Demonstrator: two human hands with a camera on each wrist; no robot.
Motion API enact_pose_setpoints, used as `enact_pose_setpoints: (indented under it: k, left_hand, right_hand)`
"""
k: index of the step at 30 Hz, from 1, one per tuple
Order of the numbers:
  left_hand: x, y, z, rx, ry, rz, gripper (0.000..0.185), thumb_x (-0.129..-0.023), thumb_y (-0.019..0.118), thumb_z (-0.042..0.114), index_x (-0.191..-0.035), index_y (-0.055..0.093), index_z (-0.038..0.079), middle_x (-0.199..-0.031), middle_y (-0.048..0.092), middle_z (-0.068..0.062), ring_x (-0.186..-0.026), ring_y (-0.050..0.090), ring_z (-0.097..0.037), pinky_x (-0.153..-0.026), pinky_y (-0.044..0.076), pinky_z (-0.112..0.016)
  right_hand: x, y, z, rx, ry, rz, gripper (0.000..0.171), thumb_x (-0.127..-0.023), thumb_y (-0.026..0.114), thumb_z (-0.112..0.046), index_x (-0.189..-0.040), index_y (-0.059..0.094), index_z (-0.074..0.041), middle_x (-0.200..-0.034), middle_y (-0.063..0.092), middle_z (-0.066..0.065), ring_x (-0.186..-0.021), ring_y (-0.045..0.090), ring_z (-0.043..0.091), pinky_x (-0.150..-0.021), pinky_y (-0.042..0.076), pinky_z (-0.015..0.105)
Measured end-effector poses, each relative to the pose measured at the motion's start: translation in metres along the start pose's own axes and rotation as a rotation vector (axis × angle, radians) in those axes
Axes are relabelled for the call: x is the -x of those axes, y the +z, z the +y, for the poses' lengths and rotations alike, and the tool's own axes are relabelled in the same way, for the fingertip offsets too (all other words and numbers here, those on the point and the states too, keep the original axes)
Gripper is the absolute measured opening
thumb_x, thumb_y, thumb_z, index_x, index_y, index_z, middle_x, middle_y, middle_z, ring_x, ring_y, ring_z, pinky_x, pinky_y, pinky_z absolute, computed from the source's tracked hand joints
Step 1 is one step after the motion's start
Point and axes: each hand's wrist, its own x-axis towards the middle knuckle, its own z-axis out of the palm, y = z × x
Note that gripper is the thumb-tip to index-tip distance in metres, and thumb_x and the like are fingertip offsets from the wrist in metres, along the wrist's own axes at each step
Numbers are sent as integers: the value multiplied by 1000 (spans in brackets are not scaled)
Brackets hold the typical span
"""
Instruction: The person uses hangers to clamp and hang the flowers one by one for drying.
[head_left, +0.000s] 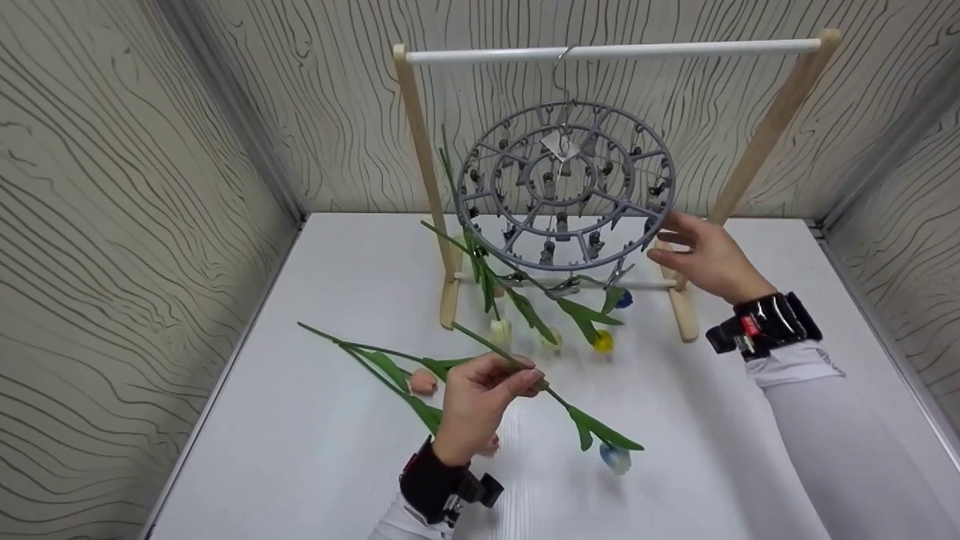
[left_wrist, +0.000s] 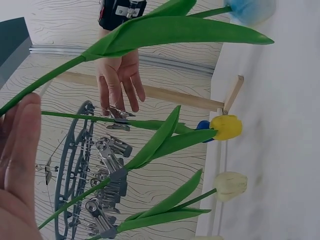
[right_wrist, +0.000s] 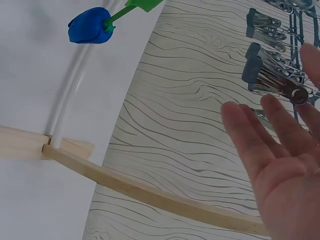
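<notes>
My left hand (head_left: pixel 480 401) pinches the green stem of an artificial tulip, whose light blue bloom (head_left: pixel 615 457) points down to the right. At the right rim of a grey round clip hanger (head_left: pixel 555 268), my right hand (head_left: pixel 709 255) is raised with its fingers loosely extended. In the right wrist view its fingertips are close to a hanging clip (right_wrist: pixel 252 70), and nothing is held. Clips on the hanger grip several tulips head down, among them a yellow tulip (head_left: pixel 602 341), a dark blue tulip (right_wrist: pixel 91 26) and a white tulip (left_wrist: pixel 231 186).
The hanger hooks over the white rail (head_left: pixel 675 50) of a wooden-legged rack (head_left: pixel 772 135). On the white table (head_left: pixel 300 465) lie two pink tulips, one bloom (head_left: pixel 424 381) left of my left hand, the other (head_left: pixel 490 444) partly hidden behind it. Wood-patterned panels (head_left: pixel 337 112) enclose the table.
</notes>
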Motion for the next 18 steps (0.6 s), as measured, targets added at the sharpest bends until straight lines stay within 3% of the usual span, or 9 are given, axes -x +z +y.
enact_pose_setpoints:
  k: [5,8,12,18]
  left_hand:
    - [0,0,0,7,6,-5,16,-91,72,4,-98,68,-9,-90,71,-23,-80,72,-24,-74,60,-46]
    - [0,1,0,0,-1,-3,16,-90,72,5,-98,68,-8,-90,72,-22,-80,72,-24,-74,60,-46]
    - [-1,1,0,-7,-10,4,15,-90,73,5,-98,69,-8,-90,72,-19,-79,72,-24,-74,60,-45]
    - [-2,0,1,-4,-5,12,16,-90,72,4,-97,69,-9,-90,72,-22,-79,72,-24,-74,60,-45]
  right_hand:
    - [-7,-5,-5,-4,3,-25,51,-96,69,-17,-143,51,-8,-139,56,16,-127,52,34,-102,45,51]
    - [-8,-7,-7,31,-23,-17,39,-96,69,-19,-131,62,-7,-129,63,13,-117,60,29,-97,50,38]
    - [-5,-10,-10,80,-60,-3,28,-94,71,-18,-120,69,-7,-115,69,11,-100,66,19,-82,52,17]
    - [0,-9,-13,58,-58,-39,28,-90,75,-20,-112,69,-3,-107,71,13,-93,68,16,-78,54,18]
